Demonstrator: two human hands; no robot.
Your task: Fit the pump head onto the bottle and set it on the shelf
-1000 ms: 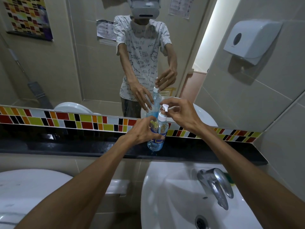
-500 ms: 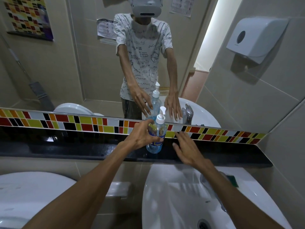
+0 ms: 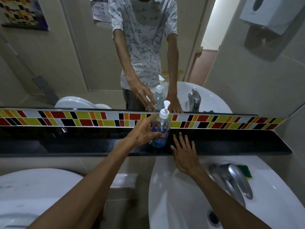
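Hidden or unclear: the left side of the bottle [image 3: 159, 133] sits behind the left hand [image 3: 143, 133], so contact there is hard to judge; the thumb crosses the lower label and the fingers reach toward the neck, spread loosely rather than clamped. Cannot tell whether the hand truly grips or only touches. Label print is too blurred to read. The right side of the frame cuts off a wall dispenser [image 3: 270, 14] at 1 o'clock.

Bottle: clear, blue-tinted, upright on the black shelf [image 3: 231, 142], at centre of frame. The white pump head [image 3: 164, 111] is seated on its neck, nozzle raised, dip tube visible inside.

Right hand [image 3: 184, 152]: flat, fingers splayed wide, holding nothing, palm down on the shelf's front edge just beside the bottle at its 4 o'clock.

Surroundings: a strip of coloured tiles [image 3: 82, 119] runs behind the shelf; above it a mirror [image 3: 66, 63] reflects the person, bottle and tap. White basin [image 3: 181, 204] at 5 o'clock, with chrome tap [image 3: 234, 179] and a green sponge [image 3: 245, 171] partly behind the tap. A second white basin [image 3: 33, 187] at 8 o'clock, cut off by the frame.
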